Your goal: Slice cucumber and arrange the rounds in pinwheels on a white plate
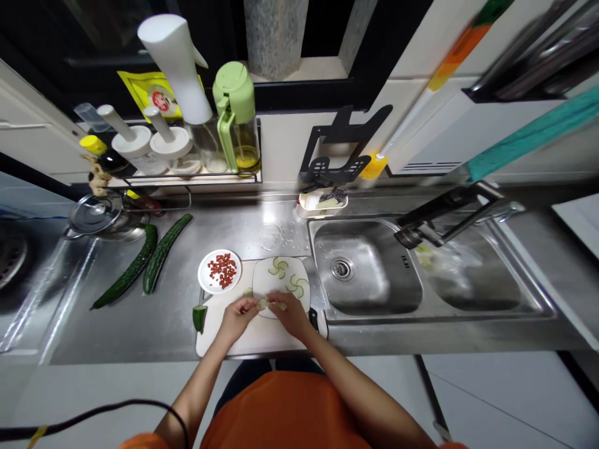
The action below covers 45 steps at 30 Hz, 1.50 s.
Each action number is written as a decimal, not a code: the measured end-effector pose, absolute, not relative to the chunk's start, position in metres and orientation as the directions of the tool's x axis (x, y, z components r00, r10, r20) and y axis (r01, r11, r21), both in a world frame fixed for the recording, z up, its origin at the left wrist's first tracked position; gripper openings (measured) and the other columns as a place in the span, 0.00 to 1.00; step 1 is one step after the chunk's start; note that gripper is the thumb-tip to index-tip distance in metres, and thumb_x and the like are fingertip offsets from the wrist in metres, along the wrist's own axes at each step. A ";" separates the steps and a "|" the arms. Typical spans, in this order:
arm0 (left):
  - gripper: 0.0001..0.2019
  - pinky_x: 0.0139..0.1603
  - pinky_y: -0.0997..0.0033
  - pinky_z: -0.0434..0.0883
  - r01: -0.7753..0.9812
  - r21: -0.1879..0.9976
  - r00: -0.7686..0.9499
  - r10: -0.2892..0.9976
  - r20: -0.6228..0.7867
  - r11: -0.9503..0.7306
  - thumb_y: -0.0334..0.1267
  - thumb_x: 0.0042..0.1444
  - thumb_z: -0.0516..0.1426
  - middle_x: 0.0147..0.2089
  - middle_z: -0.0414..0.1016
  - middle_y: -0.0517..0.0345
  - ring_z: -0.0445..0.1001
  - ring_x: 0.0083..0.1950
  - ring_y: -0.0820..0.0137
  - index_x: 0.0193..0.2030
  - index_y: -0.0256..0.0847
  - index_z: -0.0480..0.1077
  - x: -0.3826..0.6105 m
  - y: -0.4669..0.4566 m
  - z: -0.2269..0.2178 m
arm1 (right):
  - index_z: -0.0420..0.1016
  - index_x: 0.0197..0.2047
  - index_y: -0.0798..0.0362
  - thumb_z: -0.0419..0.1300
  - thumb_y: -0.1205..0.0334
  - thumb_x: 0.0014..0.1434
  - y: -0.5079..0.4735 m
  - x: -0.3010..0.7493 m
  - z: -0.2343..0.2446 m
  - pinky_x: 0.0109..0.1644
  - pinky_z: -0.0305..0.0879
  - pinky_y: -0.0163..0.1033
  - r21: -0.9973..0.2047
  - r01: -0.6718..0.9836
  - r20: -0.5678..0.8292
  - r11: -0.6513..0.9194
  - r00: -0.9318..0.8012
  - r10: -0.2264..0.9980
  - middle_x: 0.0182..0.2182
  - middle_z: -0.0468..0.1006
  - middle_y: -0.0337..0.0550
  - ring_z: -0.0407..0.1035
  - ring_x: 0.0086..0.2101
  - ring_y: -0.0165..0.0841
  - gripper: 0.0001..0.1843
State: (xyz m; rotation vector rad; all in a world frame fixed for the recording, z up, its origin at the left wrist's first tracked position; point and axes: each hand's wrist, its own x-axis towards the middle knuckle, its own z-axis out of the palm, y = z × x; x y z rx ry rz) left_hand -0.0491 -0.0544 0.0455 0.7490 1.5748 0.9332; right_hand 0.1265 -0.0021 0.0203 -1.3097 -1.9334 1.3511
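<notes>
Going from the left end of the bench (pixel 140 324), two whole cucumbers (pixel 140 265) are lying side by side, slanting toward the back edge, with a pot lid (pixel 96 215) resting behind them. Next, one small round dish of red pieces (pixel 219 270) is sitting at the back left corner of the cutting board (pixel 253 340), and one cut cucumber end (pixel 199 318) is lying at the board's left edge. The left hand (pixel 236 315) and right hand (pixel 291 312) are meeting over the front rim of the white plate (pixel 281 284), fingers of both pressed together and pinching thin cucumber slices (pixel 262 304) between them. The step in hand appears to be shaping a third pinwheel: two pinwheels of slices (pixel 279 268) are already lying on the plate, one toward the back, one toward the right. The next move probably calls for laying each slice with even overlap, without nudging the finished two. At the right, two sink basins (pixel 369 274) are sitting under one tap.
</notes>
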 end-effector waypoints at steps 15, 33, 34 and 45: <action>0.22 0.30 0.77 0.66 -0.576 0.371 0.226 0.577 -0.785 0.729 0.53 0.50 0.60 0.37 0.76 0.49 0.75 0.34 0.72 0.43 0.36 0.72 -0.038 -0.059 0.028 | 0.75 0.33 0.50 0.59 0.63 0.58 -0.001 0.134 0.062 0.46 0.59 0.41 -0.878 0.406 -0.011 0.252 -0.544 0.839 0.30 0.77 0.39 0.68 0.35 0.33 0.04; 0.20 0.32 0.77 0.64 -0.560 0.529 -0.016 0.630 -0.776 0.637 0.37 0.32 0.71 0.26 0.73 0.58 0.70 0.28 0.77 0.35 0.35 0.74 -0.051 -0.042 0.034 | 0.78 0.33 0.50 0.60 0.64 0.56 0.020 0.136 0.064 0.43 0.62 0.38 -0.865 0.473 -0.088 0.168 -0.473 0.877 0.29 0.79 0.39 0.70 0.34 0.33 0.05; 0.20 0.31 0.77 0.64 -0.524 0.564 -0.040 0.643 -0.765 0.638 0.38 0.33 0.70 0.27 0.73 0.58 0.70 0.28 0.77 0.35 0.35 0.74 -0.052 -0.042 0.032 | 0.78 0.32 0.50 0.60 0.64 0.56 0.022 0.135 0.062 0.42 0.62 0.38 -0.860 0.482 -0.094 0.165 -0.468 0.879 0.29 0.79 0.39 0.70 0.34 0.33 0.05; 0.14 0.27 0.76 0.59 0.015 0.853 -0.343 0.804 -0.485 0.522 0.46 0.44 0.61 0.23 0.72 0.61 0.65 0.24 0.76 0.33 0.37 0.74 -0.051 -0.034 0.008 | 0.73 0.32 0.50 0.55 0.69 0.56 0.043 0.116 0.031 0.39 0.57 0.35 -0.724 0.655 -0.145 0.214 -0.449 0.882 0.27 0.76 0.36 0.66 0.33 0.32 0.07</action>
